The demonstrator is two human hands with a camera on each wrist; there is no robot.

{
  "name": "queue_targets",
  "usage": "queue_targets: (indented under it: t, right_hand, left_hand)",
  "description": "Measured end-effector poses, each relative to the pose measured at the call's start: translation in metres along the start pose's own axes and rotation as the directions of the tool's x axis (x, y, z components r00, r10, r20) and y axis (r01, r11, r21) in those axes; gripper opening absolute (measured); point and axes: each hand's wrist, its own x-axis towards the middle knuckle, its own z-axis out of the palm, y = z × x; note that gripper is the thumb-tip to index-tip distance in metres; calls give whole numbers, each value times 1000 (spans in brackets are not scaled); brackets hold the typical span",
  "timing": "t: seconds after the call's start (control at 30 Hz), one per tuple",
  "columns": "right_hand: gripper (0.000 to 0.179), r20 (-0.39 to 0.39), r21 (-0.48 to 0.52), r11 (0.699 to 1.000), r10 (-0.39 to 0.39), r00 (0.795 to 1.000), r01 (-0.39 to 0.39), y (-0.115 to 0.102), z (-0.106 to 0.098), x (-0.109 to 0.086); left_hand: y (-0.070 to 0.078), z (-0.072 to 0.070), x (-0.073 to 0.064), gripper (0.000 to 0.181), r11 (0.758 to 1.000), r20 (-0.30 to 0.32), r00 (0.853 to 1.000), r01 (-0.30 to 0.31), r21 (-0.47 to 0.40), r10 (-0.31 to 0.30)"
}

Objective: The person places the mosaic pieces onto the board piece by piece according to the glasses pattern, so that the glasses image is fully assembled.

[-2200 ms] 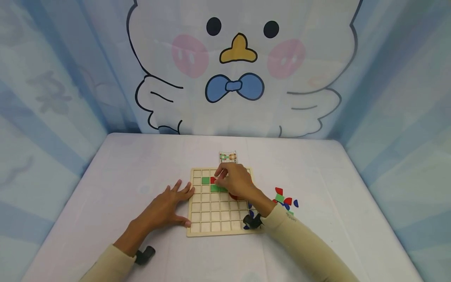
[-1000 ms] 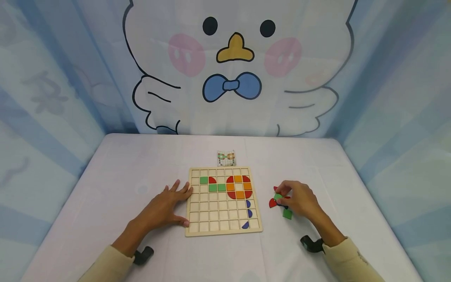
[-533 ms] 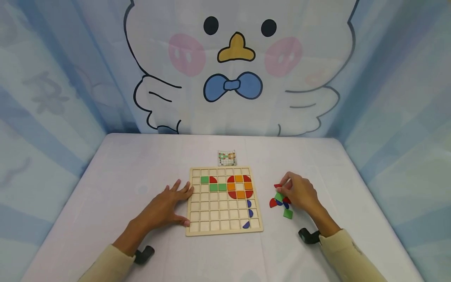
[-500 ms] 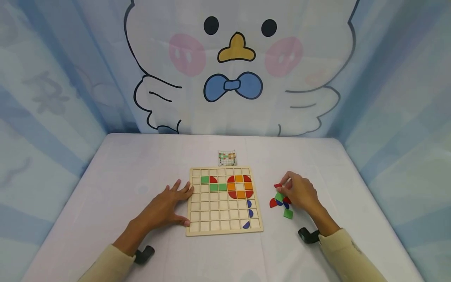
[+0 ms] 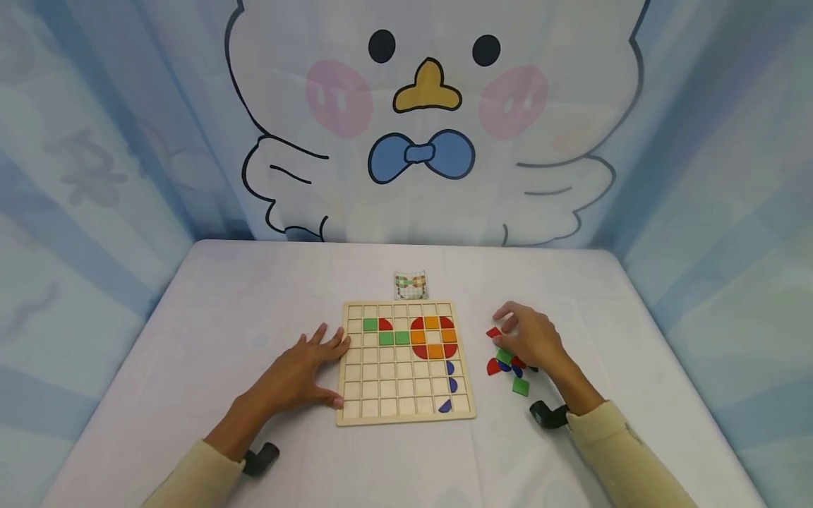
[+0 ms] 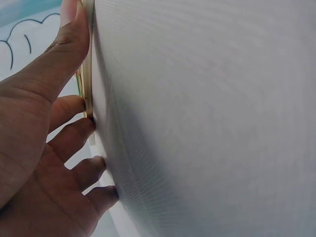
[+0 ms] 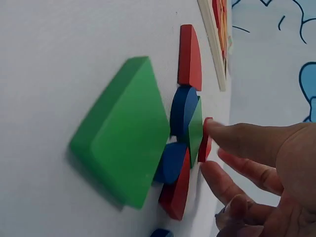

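My left hand (image 5: 295, 374) rests spread at the left side of the wooden grid board (image 5: 387, 420), thumb and fingertips touching its edge. My right hand (image 5: 533, 340) is over the loose pieces right of the board, its thumb and fingers apart around a red quarter-circle piece (image 5: 493, 332). In the right wrist view, the thumb (image 7: 232, 138) is close to that red piece; whether they touch I cannot tell. Below lie a green square (image 5: 504, 356), another red piece (image 5: 493, 366) and blue half-circles (image 5: 517, 372). A second green square (image 5: 521, 386) lies nearer me.
In the board sit green squares (image 5: 386, 339), a red quarter-circle (image 5: 384, 324), a red-and-orange ring of pieces (image 5: 435, 351) and blue pieces (image 5: 452, 385). A small pattern card (image 5: 411, 285) lies behind the board. A printed curtain (image 5: 419, 204) stands behind the table.
My right hand has gone from the board to the loose pieces, leaving a red quarter-circle on the board. Its fingers have since spread, and the far red piece has shifted slightly left. The left hand stays.
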Motion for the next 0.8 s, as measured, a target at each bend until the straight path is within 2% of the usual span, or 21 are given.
queue_targets:
  t: [0.23, 0.5, 0.57, 0.67, 0.8]
  right_hand:
    - [15, 17, -52, 998, -18, 1000, 19, -8, 2, 7]
    - [22, 60, -96, 995, 14, 998, -8, -11, -1, 8]
    - [23, 57, -69, 998, 5, 998, -1, -13, -1, 7]
    - [22, 55, 25, 999, -24, 998, 22, -17, 1, 7]
    - [15, 47, 189, 976, -122, 991, 111, -29, 4, 8]
  left_hand:
    - [-1, 2, 0, 113, 1000, -11, 1000, -6, 0, 6]
    - [-2, 4, 1, 114, 1000, -13, 1000, -1, 5, 1]
    - [-2, 4, 1, 114, 1000, -12, 1000, 2, 4, -2]
    - [-2, 4, 1, 114, 1000, -11, 1000, 5, 2, -5]
    - [-2, 4, 1, 114, 1000, -9, 1000, 11, 2, -11]
